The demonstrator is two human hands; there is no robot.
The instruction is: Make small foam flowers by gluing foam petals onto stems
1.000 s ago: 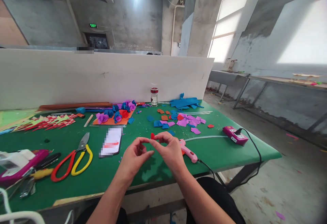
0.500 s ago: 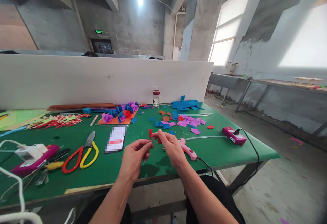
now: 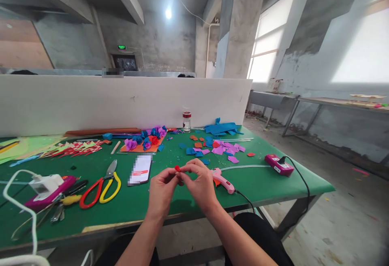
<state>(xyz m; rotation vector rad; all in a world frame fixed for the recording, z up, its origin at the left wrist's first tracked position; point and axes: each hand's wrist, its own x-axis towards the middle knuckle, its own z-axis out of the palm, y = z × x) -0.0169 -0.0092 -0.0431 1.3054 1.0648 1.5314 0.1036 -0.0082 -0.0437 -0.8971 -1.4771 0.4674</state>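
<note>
A small curled piece of red paper is pinched between my hands over the front middle of the green table. My left hand grips it low from the left, fingertips closed together. From the right, my right hand meets it with thumb and index finger closed on the paper. The fingers hide the lower part of the piece. Just to the right of my right hand, a pink glue gun lies on the table. Loose purple paper pieces and blue paper pieces are scattered beyond my hands.
Left of my hands lie a phone, red-and-yellow-handled scissors and a power strip. Paper flowers rest on orange paper. A jar stands before the white partition. Another power strip is at right.
My right hand has come in from the side and closed on the red paper. The paper, upright and tall before, now shows only as a small curled tip. The view has tilted slightly upward.
</note>
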